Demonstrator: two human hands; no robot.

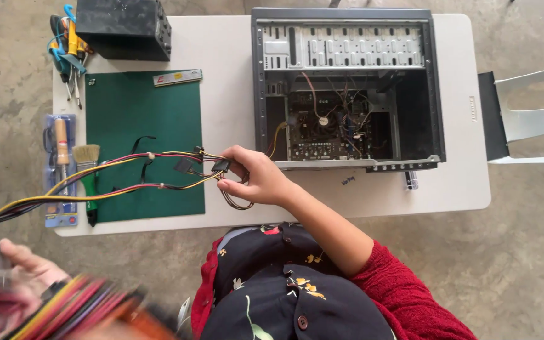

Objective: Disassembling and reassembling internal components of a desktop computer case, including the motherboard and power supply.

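Head view, left to right: left hand (29,267), blurred at the lower edge, grips a bundle of coloured wires (77,308); cables (114,189) stretch across the green mat (143,119); right hand (256,176) pinches black connectors (220,166) beside the open computer case (347,88) on the worktop (228,50).

I see the power cable bundle (127,182), thin yellow, red and black wires, stretched taut across the green mat and off the left edge of the counter. Its black connectors (215,166) fan out at the right end, pinched in my right hand (256,179). The bundle's far end, a blurred mass of wires, lies against my left hand (29,271) low at left.
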